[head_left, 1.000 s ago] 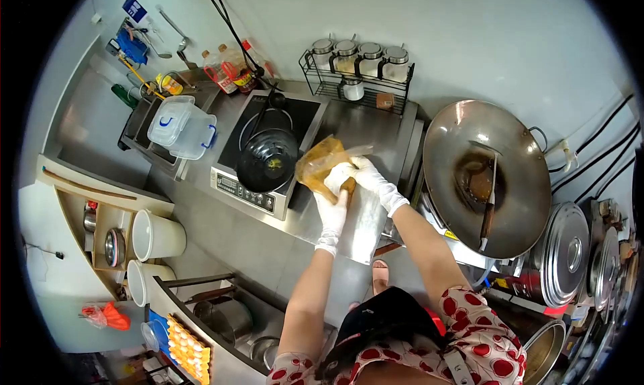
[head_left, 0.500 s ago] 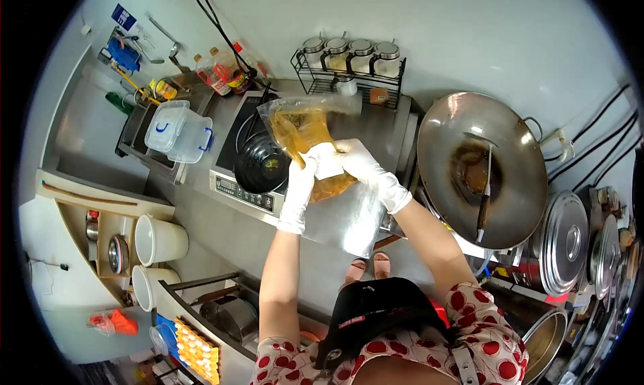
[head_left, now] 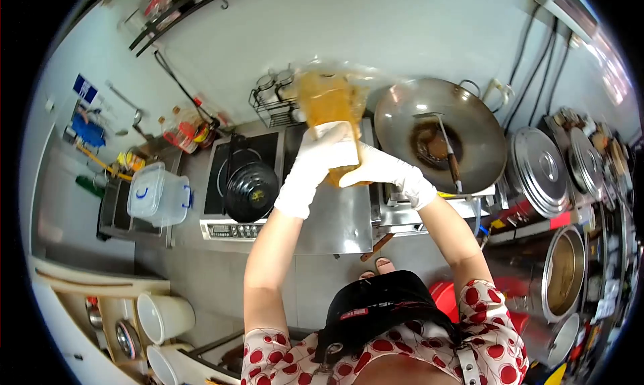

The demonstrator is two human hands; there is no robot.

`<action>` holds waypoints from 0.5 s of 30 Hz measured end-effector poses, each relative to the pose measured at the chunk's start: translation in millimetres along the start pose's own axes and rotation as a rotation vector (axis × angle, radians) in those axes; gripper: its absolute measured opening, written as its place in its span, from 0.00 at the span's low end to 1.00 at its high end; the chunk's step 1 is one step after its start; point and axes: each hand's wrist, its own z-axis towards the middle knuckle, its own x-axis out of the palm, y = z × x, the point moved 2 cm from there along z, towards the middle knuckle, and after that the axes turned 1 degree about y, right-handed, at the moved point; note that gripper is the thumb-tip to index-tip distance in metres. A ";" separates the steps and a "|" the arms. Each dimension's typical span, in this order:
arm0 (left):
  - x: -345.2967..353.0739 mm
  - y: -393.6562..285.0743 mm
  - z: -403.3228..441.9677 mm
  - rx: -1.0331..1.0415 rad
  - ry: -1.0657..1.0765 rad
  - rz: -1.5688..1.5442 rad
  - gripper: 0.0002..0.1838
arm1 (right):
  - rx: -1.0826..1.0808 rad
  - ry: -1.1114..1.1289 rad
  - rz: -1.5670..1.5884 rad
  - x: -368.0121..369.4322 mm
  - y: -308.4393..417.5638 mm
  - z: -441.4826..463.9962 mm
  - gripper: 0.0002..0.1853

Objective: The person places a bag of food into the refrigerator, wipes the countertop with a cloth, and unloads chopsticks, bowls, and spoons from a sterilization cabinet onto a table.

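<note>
I hold up a clear plastic bag with a yellow-brown filling, upright above the steel counter. A white label covers part of its front. My left hand, in a white glove, grips the bag's left side by the label. My right hand, gloved too, is closed round its lower right edge, thumb in front and the other fingers partly hidden behind the bag. Below and left of the hands, a black pan rests on the induction cooker. Right of the bag is a large wok with a long-handled spatula in it.
A jar rack stands at the wall behind the bag. Sauce bottles and a clear lidded box are to the left. Lidded steel pots stand at the right. The steel counter lies under my hands.
My view has swung to the right. Both hands have raised the bag, and it now stands more upright, beside the wok. The left hand has come up onto the label.
</note>
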 end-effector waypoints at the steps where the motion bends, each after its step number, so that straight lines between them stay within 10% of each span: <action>1: 14.0 -4.7 3.7 -0.049 0.032 0.022 0.12 | -0.081 -0.038 0.100 2.4 5.9 -10.0 0.42; 5: 71.4 5.0 14.1 -0.115 0.223 0.047 0.10 | -0.058 -0.273 0.224 -0.9 14.6 -70.1 0.36; 8: 121.8 34.8 4.1 0.105 0.499 0.062 0.11 | 0.042 -0.356 -0.276 -7.0 12.4 -125.5 0.34; 15: 268.6 60.5 -58.1 0.264 1.069 0.308 0.18 | -0.019 -1.230 -0.036 45.3 -43.0 -274.3 0.29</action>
